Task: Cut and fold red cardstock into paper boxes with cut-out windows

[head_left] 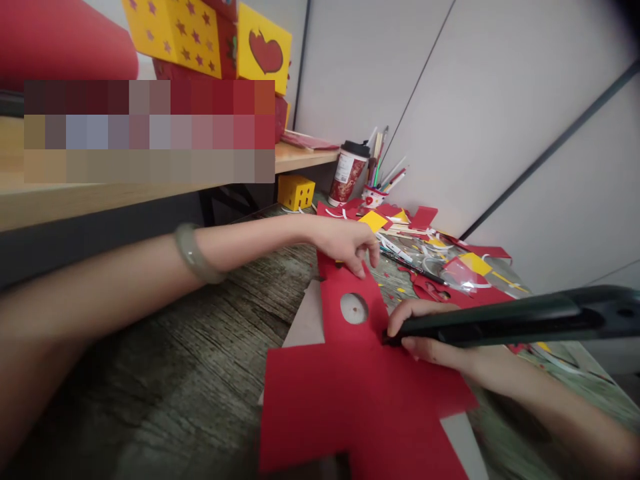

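A large red paper cutout (360, 393), shaped like a cross with a round hole (354, 308) in its upper arm, lies flat on the grey wood-grain table (210, 373). My left hand (347, 245) presses its fingers down on the far end of the red paper, fingers bent and apart. It wears a pale green bangle (193, 253) on the wrist. My right hand (425, 333) is closed round a long dark tool (510, 321), whose tip touches the paper just right of the hole.
Paper scraps, pens and clear plastic (440, 260) litter the table beyond the hands. A red paper cup (349, 172), a small pen holder (375, 193) and a yellow cube (296, 192) stand at the back. A wooden shelf (150, 193) on the left carries yellow and red boxes (210, 40).
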Demonstrator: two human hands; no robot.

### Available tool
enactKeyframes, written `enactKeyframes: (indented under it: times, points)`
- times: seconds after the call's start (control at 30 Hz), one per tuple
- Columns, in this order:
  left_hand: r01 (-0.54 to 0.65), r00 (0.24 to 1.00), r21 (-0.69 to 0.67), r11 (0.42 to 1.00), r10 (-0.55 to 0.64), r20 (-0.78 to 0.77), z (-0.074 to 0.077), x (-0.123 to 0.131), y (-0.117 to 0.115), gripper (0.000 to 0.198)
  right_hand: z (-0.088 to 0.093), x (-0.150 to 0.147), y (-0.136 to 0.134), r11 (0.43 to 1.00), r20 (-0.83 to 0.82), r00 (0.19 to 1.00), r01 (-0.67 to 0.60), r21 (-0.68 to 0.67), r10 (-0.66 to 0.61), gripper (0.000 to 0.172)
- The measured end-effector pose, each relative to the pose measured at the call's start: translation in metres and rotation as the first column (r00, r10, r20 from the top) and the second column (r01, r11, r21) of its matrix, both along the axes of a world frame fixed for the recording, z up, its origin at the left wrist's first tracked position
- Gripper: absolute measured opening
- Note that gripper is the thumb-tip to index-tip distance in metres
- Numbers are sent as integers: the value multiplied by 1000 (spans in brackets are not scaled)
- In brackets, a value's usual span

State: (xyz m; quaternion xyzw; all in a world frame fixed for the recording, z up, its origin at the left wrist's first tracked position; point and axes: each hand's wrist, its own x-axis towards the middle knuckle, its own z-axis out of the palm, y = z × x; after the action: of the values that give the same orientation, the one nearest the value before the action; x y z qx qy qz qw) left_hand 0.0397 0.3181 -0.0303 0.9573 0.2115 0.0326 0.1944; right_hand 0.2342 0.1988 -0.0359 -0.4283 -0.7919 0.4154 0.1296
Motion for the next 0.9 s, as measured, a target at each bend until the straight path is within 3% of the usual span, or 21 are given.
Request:
enactKeyframes:
  times: [0.13, 0.17, 0.2, 0.3, 0.37, 0.53, 0.9]
  points:
    - [-172, 983, 211, 962, 153, 101, -14, -18, -31, 20, -7, 1, 5, 998, -29, 999, -37, 53, 38, 12]
    - [-189, 975, 352, 917, 132, 181, -18, -19, -41, 19, -9, 2, 6, 995, -25, 998, -50, 86, 52, 13]
    - [-128, 976, 431, 893, 36, 214, -23, -20, -51, 18, -11, 2, 6, 991, -21, 998, -61, 118, 64, 14]
    - [89, 945, 355, 931, -191, 265, -34, -20, -73, 21, -17, 3, 5, 981, -11, 997, -69, 181, 73, 17]
    - [154, 926, 269, 951, -234, 297, -41, -20, -79, 22, -18, 4, 5, 979, -9, 998, -62, 195, 65, 18]
    - [190, 922, 260, 947, -263, 285, -51, -23, -78, 26, -18, 4, 6, 981, -11, 998, -55, 188, 58, 17]
    - [179, 942, 297, 938, -250, 223, -50, -26, -80, 28, -26, 5, 5, 969, -82, 997, 11, 247, 10, 10]
